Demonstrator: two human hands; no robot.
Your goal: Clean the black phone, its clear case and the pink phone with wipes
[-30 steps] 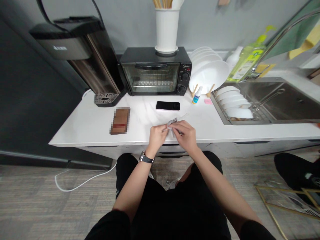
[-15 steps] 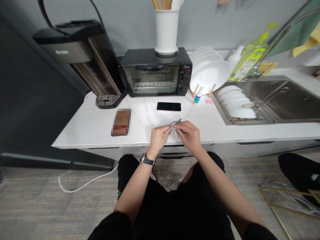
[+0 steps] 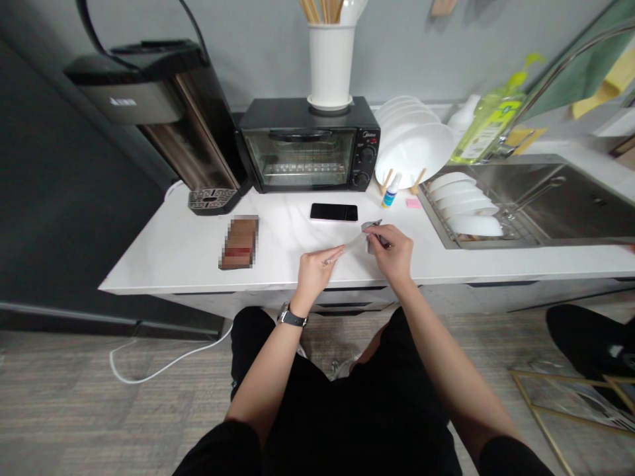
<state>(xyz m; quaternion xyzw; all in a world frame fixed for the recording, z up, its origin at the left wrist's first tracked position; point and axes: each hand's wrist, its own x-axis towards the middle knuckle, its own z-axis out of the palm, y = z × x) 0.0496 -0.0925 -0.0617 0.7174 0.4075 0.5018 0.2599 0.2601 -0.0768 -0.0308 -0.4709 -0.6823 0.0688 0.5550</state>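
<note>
My right hand [image 3: 394,254] pinches a small crumpled silver foil sachet [image 3: 372,233] above the white counter [image 3: 173,271]. A thin pale strip [image 3: 353,242], perhaps a wipe or film, stretches from that sachet to my left hand [image 3: 315,274], whose fingertips pinch its other end. A black smartphone [image 3: 333,212] lies face up just beyond my hands, touching neither. Further left lies a brown box [image 3: 239,242], pixelated and unreadable. A small blue-and-white bottle [image 3: 390,196] and a pink sticky note [image 3: 413,203] are beyond my right hand.
A black toaster oven [image 3: 307,145] stands at the counter's back, with a white utensil holder [image 3: 331,66] on top. To the right are white plates in a wooden rack [image 3: 411,149] and a steel sink [image 3: 536,198]. A black appliance [image 3: 173,112] stands at the left.
My hands have drawn apart, the right moving rightward with the silver sachet. The pale strip now shows stretched between them.
</note>
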